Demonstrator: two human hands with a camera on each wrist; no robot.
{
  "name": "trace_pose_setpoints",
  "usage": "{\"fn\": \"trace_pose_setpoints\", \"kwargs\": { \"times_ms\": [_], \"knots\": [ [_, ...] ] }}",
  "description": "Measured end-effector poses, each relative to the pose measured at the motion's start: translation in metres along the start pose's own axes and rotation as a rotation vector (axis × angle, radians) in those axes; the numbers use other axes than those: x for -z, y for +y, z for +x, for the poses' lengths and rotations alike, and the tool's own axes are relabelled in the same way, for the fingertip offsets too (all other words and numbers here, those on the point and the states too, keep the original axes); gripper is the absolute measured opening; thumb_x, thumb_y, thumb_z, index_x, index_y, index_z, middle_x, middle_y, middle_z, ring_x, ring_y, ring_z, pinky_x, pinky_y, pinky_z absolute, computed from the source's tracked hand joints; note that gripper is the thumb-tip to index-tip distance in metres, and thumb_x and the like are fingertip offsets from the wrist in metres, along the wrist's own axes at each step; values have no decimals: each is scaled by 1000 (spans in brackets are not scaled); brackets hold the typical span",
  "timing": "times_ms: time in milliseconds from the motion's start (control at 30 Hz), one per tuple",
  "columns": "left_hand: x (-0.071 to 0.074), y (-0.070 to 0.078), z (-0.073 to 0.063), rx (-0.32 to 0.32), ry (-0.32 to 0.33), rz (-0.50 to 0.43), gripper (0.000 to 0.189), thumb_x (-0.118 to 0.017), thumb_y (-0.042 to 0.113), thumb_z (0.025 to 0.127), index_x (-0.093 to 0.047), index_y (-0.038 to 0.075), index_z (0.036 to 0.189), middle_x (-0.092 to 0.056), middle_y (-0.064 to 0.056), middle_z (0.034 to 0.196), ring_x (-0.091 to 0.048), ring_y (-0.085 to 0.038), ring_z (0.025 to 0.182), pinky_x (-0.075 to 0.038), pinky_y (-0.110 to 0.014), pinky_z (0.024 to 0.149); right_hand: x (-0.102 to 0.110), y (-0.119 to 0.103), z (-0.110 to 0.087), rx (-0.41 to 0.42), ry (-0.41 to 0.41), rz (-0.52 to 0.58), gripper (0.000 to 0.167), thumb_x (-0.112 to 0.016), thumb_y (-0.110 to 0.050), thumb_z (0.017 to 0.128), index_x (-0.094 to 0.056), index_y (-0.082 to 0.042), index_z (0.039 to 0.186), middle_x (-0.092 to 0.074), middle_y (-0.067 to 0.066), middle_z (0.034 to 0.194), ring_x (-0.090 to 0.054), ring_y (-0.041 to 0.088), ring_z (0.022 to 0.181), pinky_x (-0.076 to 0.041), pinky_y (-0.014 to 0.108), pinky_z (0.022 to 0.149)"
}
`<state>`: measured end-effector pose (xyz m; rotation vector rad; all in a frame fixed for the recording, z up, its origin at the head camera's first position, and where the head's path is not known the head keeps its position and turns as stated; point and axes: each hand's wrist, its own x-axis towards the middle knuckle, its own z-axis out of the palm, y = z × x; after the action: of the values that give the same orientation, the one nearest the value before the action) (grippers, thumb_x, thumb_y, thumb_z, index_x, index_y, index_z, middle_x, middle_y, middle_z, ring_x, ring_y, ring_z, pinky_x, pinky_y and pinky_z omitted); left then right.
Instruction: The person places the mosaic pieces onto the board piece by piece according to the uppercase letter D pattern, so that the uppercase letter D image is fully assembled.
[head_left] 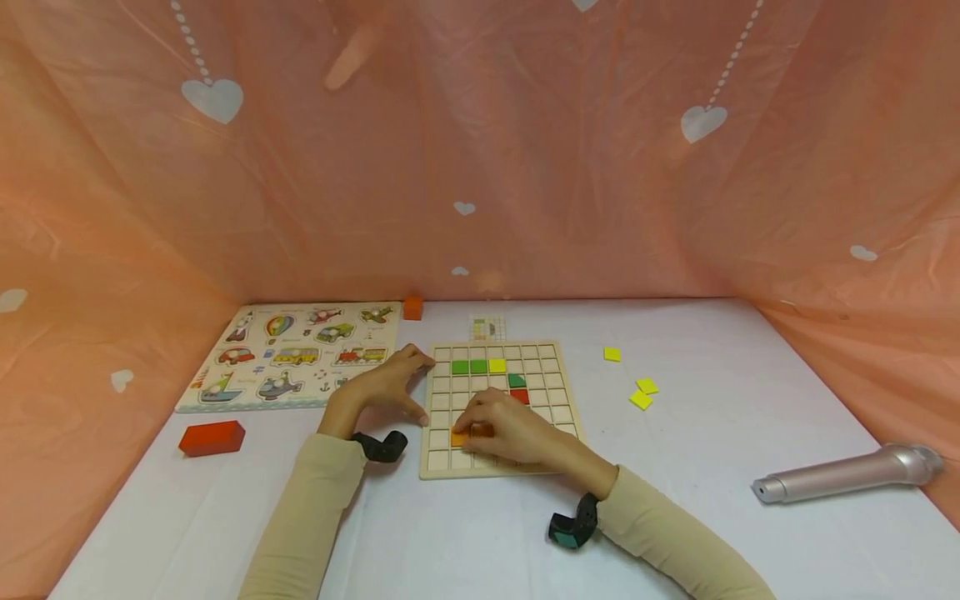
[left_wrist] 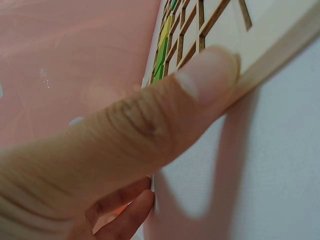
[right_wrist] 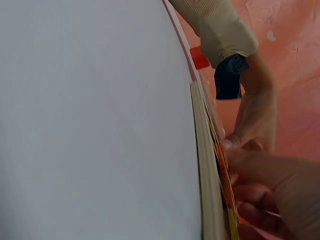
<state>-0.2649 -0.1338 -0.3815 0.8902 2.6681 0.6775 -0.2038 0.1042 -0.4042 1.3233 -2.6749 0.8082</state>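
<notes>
The wooden grid board lies in front of me, with square cells. My left hand is spread along its left side; in the left wrist view the thumb presses on the board's edge. Over the lower left cells, my right hand pinches an orange square tile between curled fingers and thumb. More orange shows beneath that hand, partly hidden. Farther up the board are green tiles, a yellow tile, a green piece with a slanted edge and a red tile.
A small pattern card lies behind the board. Loose yellow tiles lie to the right, farther from a silver microphone. On the left are a vehicle puzzle board, a red block and an orange block.
</notes>
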Motion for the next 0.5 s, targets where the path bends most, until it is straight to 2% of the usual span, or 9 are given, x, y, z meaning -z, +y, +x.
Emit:
{"fn": "trace_pose_setpoints", "kwargs": {
  "times_ms": [100, 300, 500],
  "knots": [
    [-1, -1, 0, -3, 1, 1, 86, -87, 27, 61, -47, -5, 129, -43, -15, 121, -43, -29, 115, -34, -44, 104, 9, 5, -1, -3, 34, 36, 25, -69, -25, 84, -69, -13, 107, -63, -4, 102, -51, 9, 97, -44, 26, 85],
    [-1, 0, 0, -11, 8, -1, 87, -88, 27, 60, -47, -6, 129, -43, -16, 122, -42, -30, 115, -33, -45, 105, 43, 23, -10, -72, 172, 69, 27, -70, -16, 83, -67, -7, 109, -62, 2, 106, -53, 17, 101, -46, 36, 87],
    [0, 1, 0, -4, 5, 5, 85, -87, 25, 60, -47, -5, 129, -43, -15, 121, -42, -28, 114, -34, -44, 104, 78, 49, -30, -115, 292, 49, 22, -70, -10, 82, -68, -6, 104, -64, 6, 101, -57, 27, 93, -50, 45, 77]
  ]
}}
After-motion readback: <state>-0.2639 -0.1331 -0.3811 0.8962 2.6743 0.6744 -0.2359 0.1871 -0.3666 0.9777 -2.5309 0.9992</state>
